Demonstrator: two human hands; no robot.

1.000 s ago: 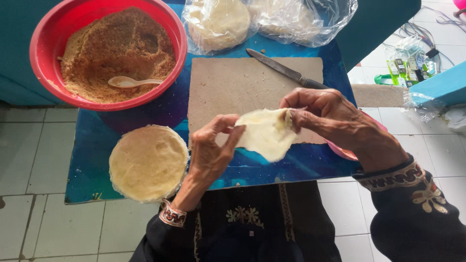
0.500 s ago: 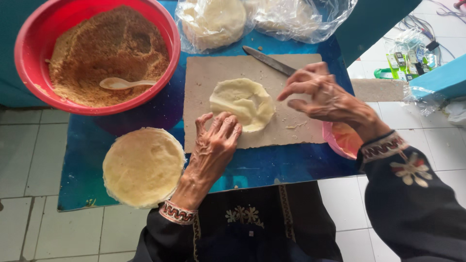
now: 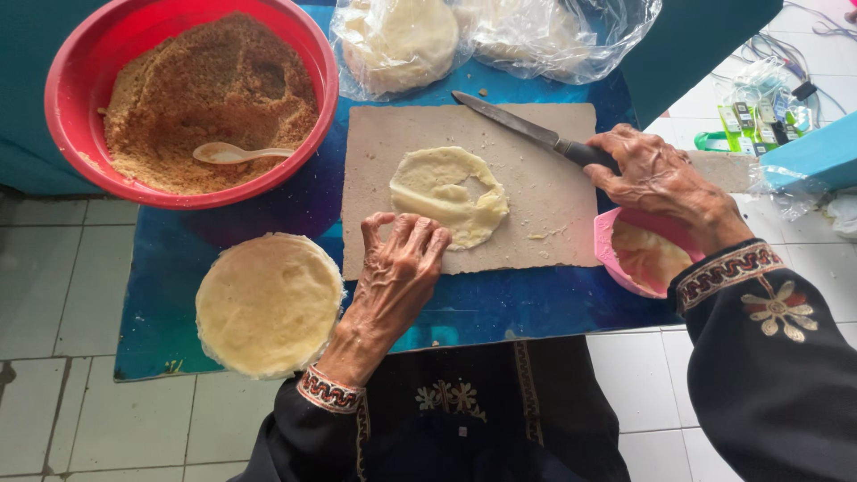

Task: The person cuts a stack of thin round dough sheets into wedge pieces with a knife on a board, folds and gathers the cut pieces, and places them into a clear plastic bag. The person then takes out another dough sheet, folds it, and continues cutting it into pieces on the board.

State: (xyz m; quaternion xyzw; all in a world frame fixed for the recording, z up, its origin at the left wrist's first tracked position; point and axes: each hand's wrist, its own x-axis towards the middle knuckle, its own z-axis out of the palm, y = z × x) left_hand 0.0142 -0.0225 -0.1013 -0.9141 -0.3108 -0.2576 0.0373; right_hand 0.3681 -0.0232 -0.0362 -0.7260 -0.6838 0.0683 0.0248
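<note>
right hand [image 3: 650, 175] now on knife [image 3: 536, 134]

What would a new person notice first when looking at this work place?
The big red bowl of brown crumbly filling, with a pale spoon lying in it, stands at the upper left. In the middle, a flat round of pale dough lies on a brown board; the left hand rests at its near edge. The right hand closes on the handle of a knife on the board's right side.
</note>
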